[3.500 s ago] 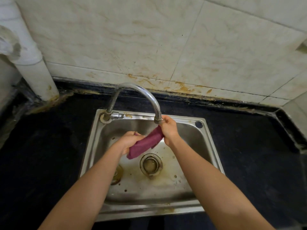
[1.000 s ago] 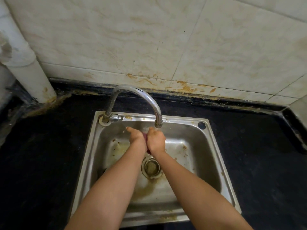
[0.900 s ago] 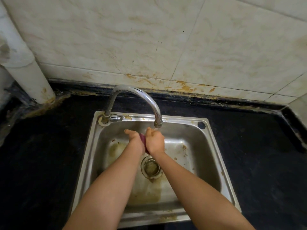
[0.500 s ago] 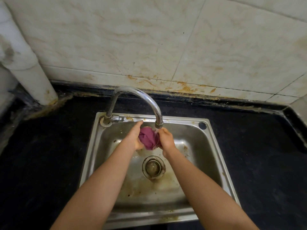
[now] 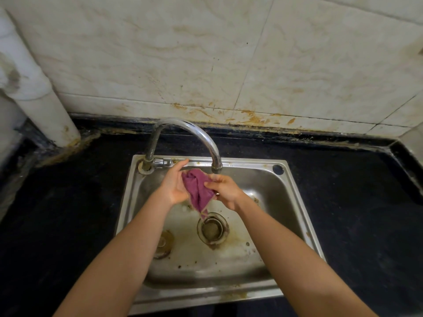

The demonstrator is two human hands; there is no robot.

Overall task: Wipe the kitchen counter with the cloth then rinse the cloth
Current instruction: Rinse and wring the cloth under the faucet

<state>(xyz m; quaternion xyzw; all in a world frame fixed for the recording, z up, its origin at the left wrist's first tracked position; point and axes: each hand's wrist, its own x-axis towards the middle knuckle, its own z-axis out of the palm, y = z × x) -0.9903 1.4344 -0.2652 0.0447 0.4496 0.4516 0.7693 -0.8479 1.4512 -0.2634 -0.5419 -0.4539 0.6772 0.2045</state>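
L hand (image 5: 173,186) lay flat-fingered against the purple cloth (image 5: 197,188), R hand (image 5: 226,191) pinched its edge, both just under the tap (image 5: 194,131), over the sink (image 5: 295,202).

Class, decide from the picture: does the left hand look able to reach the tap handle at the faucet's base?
Probably yes: the left hand is close beside the tap handle, with nothing between, and the right hand pinches the cloth.
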